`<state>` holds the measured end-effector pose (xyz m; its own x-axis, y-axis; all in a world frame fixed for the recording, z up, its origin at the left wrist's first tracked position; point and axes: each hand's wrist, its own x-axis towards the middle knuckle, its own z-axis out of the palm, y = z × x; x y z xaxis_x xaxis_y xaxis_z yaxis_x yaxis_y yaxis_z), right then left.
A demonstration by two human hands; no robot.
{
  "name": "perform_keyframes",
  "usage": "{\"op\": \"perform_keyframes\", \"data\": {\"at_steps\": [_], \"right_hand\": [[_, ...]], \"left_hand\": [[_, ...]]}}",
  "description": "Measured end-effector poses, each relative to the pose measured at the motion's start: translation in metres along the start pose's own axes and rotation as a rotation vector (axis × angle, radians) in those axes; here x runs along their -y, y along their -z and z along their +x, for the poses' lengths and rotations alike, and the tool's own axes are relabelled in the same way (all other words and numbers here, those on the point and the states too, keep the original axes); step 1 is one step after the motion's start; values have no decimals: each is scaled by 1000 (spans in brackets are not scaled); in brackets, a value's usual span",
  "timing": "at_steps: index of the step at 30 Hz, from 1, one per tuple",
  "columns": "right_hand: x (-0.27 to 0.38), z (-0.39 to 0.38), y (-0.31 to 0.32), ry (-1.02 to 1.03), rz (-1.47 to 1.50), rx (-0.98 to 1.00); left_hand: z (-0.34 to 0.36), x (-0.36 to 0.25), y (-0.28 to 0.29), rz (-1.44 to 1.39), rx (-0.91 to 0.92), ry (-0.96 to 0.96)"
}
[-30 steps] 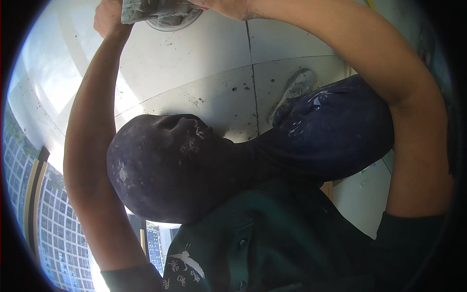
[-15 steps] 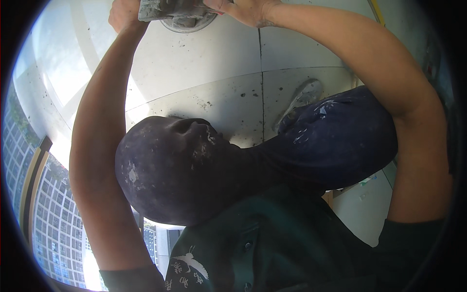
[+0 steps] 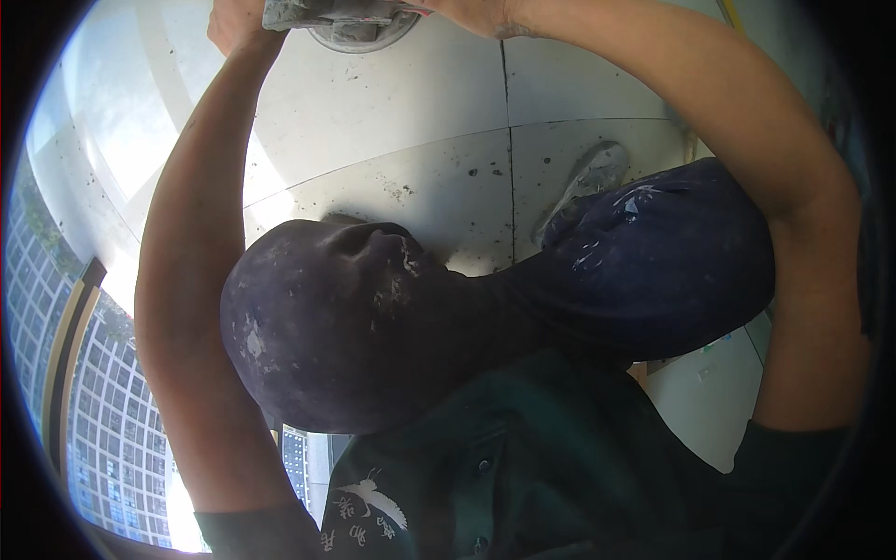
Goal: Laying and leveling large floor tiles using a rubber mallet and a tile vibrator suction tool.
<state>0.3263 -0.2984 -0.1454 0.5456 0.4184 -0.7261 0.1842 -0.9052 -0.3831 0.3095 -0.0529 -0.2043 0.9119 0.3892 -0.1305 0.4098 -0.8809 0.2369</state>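
Observation:
At the top edge, a flat grey thing [image 3: 313,13] smeared with mortar-like paste is partly cut off, so its kind is hidden. My left hand [image 3: 235,21] is curled at its left end, fingers largely out of frame. At the other end, my right hand [image 3: 481,13] is closed, with a small bit of red by its fingers; what it grips is cut off. Just below the grey thing shows a round, grey-rimmed object [image 3: 369,43], perhaps a bucket or disc, on the tiled floor. Both arms reach forward around my knees.
Large pale floor tiles [image 3: 373,121] with dark joints carry crumbs of debris. My dark trousers [image 3: 336,327] are spotted with white; a dusty shoe [image 3: 597,173] stands beyond the right knee. A window frame [image 3: 70,355] is at the left, with a gridded building facade outside. A yellow strip [image 3: 731,14] lies upper right.
Both hands and the grey thing sit slightly higher in the picture, further out of frame. The floor and my legs have shifted a little right with the view.

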Motion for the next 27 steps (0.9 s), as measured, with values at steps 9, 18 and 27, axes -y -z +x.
{"op": "perform_keyframes", "data": {"at_steps": [9,18,27], "right_hand": [[5,-4,6,-40,35,35],[4,-1,1,-57,65,28],[-14,8,0,87,-105,-53]], "left_hand": [[1,0,2,-10,-30,-9],[-3,-1,5,-60,-1,15],[5,11,-13,-149,-115,-150]]}}
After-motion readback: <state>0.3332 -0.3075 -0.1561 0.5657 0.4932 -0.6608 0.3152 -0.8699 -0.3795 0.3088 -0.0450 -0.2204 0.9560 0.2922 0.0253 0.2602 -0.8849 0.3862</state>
